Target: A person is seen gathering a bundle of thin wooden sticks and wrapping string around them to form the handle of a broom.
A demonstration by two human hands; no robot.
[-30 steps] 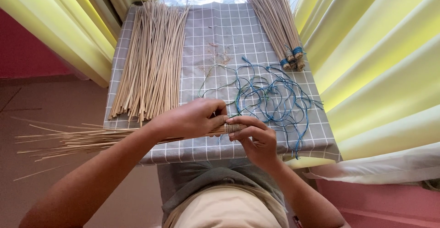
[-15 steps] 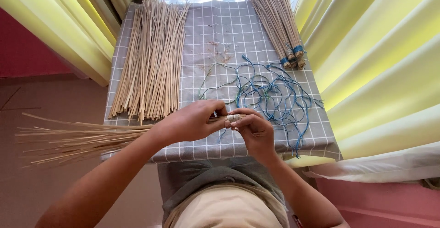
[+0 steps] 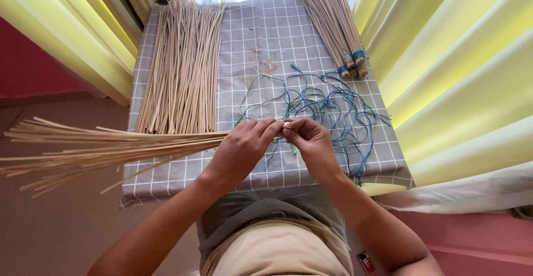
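2 bare hands meet over the near edge of a worktop (image 3: 311,43) covered with a grey checked cloth. Left hand (image 3: 242,149): fingers curled shut around the butt end of a bundle of thin pale sticks (image 3: 105,148), which fans out leftward, past the worktop edge and over the floor. Right hand (image 3: 311,143): fingertips pinched together just beside the left fingertips, at the gripped end of the bundle; what lies between them is too small to tell, though a thin green cord hangs just below the pinch. Directly behind the hands, a tangle of blue and green cord (image 3: 327,107) spreads over the cloth, reaching to the right edge. Behind the left hand, a loose pile of sticks (image 3: 180,65) lies lengthwise along the left side of the worktop, near the held bundle but apart from it. At the far right, tied bundles with blue bindings (image 3: 338,32) lie well apart from both hands. Yellow curtains (image 3: 461,76) flank the worktop.
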